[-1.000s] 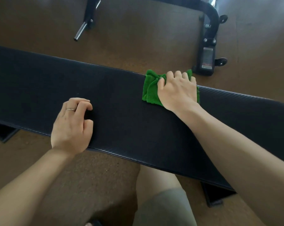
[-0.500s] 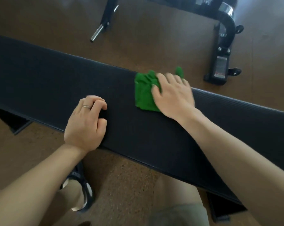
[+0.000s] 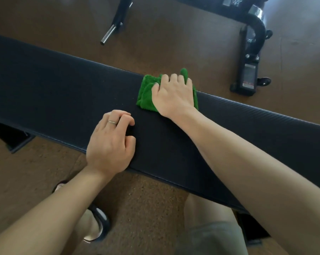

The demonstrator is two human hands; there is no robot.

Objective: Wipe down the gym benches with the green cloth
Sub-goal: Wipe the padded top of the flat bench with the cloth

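A long black padded gym bench (image 3: 54, 85) runs across the view from upper left to lower right. A crumpled green cloth (image 3: 146, 92) lies on its far edge, near the middle. My right hand (image 3: 173, 94) presses flat on the cloth and covers most of it. My left hand (image 3: 111, 144) rests on the bench's near edge with fingers curled under, a ring on one finger, holding nothing.
Brown floor surrounds the bench. A black machine foot with a label (image 3: 247, 76) stands beyond the bench at upper right. A chrome-tipped bar (image 3: 109, 34) lies at the upper middle. My knee (image 3: 207, 218) and sandalled foot (image 3: 96, 227) are below the bench.
My right hand has slid the cloth leftward along the bench's far edge, closing on my left hand. The view has shifted, bringing my foot into sight.
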